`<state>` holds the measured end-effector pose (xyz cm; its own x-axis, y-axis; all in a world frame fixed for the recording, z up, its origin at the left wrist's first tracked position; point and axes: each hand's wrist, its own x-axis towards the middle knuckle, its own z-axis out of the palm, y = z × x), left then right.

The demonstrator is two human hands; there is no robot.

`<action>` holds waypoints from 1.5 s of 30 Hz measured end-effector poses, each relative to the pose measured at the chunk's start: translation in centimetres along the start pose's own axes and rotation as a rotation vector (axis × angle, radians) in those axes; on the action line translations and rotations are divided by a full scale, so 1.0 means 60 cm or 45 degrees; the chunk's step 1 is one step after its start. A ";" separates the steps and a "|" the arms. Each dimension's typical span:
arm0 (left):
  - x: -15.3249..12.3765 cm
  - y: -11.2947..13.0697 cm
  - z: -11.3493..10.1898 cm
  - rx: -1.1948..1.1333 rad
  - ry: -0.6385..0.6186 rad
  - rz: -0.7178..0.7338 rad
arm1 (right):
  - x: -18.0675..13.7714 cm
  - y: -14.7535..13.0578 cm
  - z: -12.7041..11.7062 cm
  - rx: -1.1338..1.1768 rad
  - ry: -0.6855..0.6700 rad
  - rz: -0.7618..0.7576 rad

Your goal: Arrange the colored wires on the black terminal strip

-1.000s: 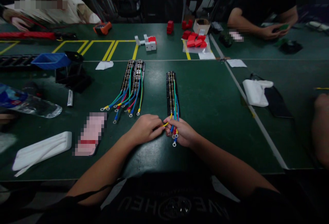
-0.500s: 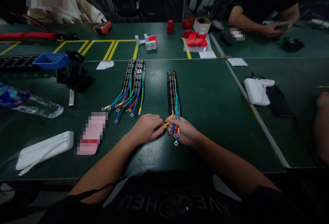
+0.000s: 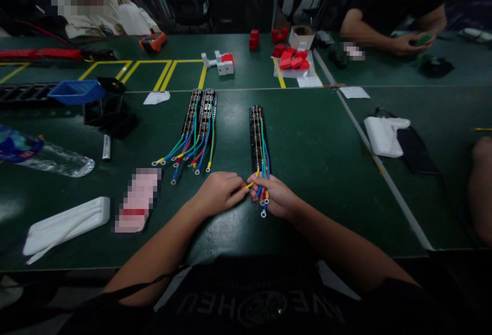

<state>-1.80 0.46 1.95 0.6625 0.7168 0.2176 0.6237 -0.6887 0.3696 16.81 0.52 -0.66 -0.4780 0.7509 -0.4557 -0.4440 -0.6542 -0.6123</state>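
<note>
A black terminal strip [image 3: 256, 135] lies lengthwise on the green table [image 3: 315, 171], with several coloured wires running down it toward me. My left hand [image 3: 217, 191] is closed in a pinch on a yellow wire [image 3: 249, 185] pulled sideways from the bundle. My right hand [image 3: 274, 195] is closed round the lower ends of the other wires [image 3: 263, 196], whose ring lugs hang below my fingers. Two more wired strips [image 3: 200, 120] lie side by side further left.
Left: a plastic bottle [image 3: 42, 153], a white foam piece [image 3: 65, 225], a blue bin [image 3: 77, 90] on a black stand, a marker [image 3: 105, 146]. Right: a white foam block [image 3: 382, 136]. Far side: red parts [image 3: 292, 59], a small box [image 3: 302, 37]. Other people sit across the table.
Almost nothing moved: both hands keep their hold at the wire ends, shifting only slightly. The person at the far left has moved a little.
</note>
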 end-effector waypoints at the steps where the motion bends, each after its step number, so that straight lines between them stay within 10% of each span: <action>1: 0.000 -0.001 0.000 -0.009 0.008 -0.006 | 0.000 0.000 0.000 -0.002 0.002 0.000; 45: 0.000 0.003 0.001 0.025 -0.028 0.029 | 0.001 0.000 0.001 -0.002 0.017 -0.002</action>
<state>-1.65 0.31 1.94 0.6854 0.6985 0.2060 0.6162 -0.7070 0.3471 16.74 0.57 -0.64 -0.4670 0.7533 -0.4631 -0.4439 -0.6527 -0.6139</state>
